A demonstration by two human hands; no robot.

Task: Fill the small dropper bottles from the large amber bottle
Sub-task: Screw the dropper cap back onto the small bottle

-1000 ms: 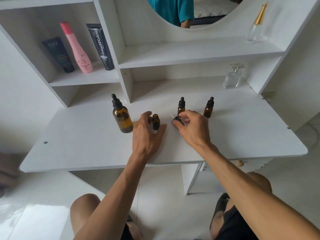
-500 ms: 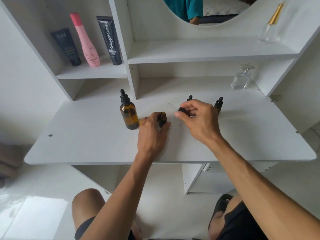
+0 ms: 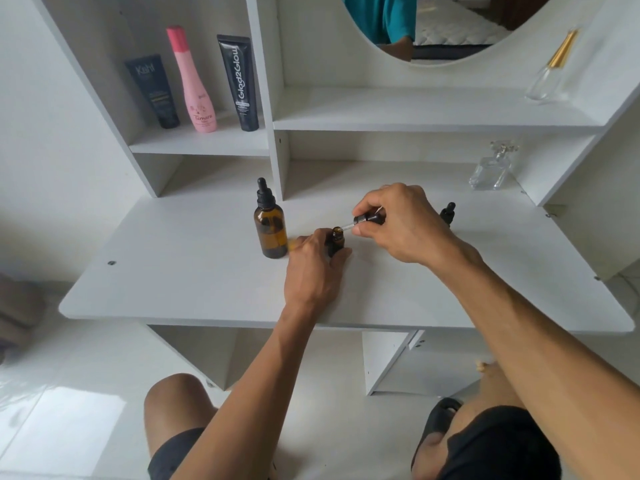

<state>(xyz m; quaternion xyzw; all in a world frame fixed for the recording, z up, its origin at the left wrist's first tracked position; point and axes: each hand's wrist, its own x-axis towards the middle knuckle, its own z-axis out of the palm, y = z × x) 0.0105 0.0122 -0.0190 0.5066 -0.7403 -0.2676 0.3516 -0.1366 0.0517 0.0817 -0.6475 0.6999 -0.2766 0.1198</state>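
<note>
The large amber bottle (image 3: 270, 227), capped with a black dropper top, stands upright on the white desk (image 3: 194, 285). Just right of it my left hand (image 3: 313, 268) grips an open small amber bottle (image 3: 336, 240) by its body. My right hand (image 3: 401, 223) holds a black dropper cap (image 3: 369, 218) nearly level, the tip of its glass pipette at the small bottle's mouth. Another small capped dropper bottle (image 3: 447, 213) shows behind my right wrist. A third small bottle is hidden behind my right hand.
A clear glass perfume bottle (image 3: 491, 171) stands at the back right of the desk. A taller clear bottle with a gold cap (image 3: 550, 69) is on the upper shelf. Three cosmetic tubes (image 3: 194, 81) stand in the left shelf compartment. My knees are below the desk edge.
My right hand lifted the dropper cap off the desk and turned it, bringing the pipette tip to the open small bottle's mouth. My left hand kept hold of that bottle.
</note>
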